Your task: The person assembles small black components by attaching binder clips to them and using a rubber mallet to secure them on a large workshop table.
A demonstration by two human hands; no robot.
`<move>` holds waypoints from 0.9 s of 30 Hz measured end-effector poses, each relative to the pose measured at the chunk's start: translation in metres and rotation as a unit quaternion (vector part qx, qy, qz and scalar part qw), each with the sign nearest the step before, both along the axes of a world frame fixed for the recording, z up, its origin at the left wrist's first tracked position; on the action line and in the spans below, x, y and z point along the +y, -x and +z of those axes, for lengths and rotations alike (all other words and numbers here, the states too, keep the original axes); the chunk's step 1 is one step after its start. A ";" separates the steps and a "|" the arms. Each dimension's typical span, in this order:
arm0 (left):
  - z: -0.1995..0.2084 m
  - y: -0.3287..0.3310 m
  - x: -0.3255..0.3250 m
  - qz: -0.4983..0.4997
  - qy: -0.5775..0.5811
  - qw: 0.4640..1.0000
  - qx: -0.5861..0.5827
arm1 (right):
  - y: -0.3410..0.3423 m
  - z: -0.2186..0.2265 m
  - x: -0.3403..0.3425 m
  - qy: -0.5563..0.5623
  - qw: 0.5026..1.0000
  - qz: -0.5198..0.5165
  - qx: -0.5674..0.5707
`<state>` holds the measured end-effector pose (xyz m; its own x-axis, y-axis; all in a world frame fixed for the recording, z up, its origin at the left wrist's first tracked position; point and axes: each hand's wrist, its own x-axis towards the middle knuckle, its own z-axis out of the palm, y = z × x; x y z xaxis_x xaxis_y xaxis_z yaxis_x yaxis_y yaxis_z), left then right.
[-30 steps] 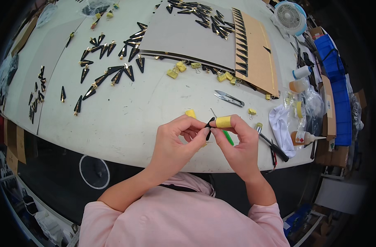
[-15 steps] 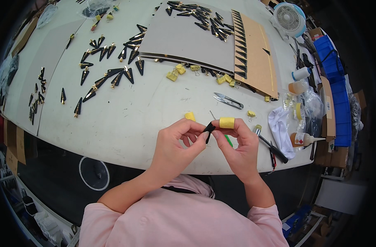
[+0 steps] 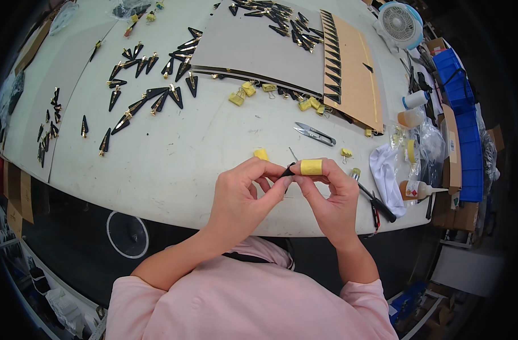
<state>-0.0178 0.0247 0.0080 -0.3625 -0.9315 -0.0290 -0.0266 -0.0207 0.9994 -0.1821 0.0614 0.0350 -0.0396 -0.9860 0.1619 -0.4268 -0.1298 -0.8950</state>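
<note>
Over the table's near edge my left hand (image 3: 241, 190) pinches a small black piece (image 3: 288, 171) between thumb and fingertips. My right hand (image 3: 330, 195) grips its other end, so both hands meet at it and hide most of its shape. Yellow tape (image 3: 311, 167) wraps my right index finger, and another yellow band (image 3: 261, 154) shows at a left fingertip. Just beyond the fingers a thin metal shaft (image 3: 293, 154) lies on the table, its other end covered by my right hand. Thread snips (image 3: 315, 134) rest farther off.
Black triangular pieces with gold clips (image 3: 157, 101) are scattered at left. More lie on a grey board (image 3: 253, 45); a row lines a brown board (image 3: 355, 73). Yellow binder clips (image 3: 237, 97) sit along the board edge. A hammer (image 3: 378, 201), white cloth (image 3: 386, 175), glue bottle (image 3: 416, 190) and fan (image 3: 399, 25) stand right.
The black piece has tilted lower between my fingertips and shows less. My right hand has shifted slightly, and the green handle seen beneath it is now hidden.
</note>
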 end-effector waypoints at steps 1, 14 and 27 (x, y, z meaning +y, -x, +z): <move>0.000 0.000 0.000 0.002 -0.002 1.000 0.002 | -0.001 0.000 0.000 0.000 1.000 0.000 0.000; 0.000 -0.001 0.000 -0.004 0.014 1.000 -0.009 | -0.002 0.004 -0.001 -0.061 0.996 -0.016 -0.059; -0.001 0.002 0.000 0.000 0.008 1.000 -0.004 | -0.001 0.001 0.001 -0.069 0.994 -0.025 -0.084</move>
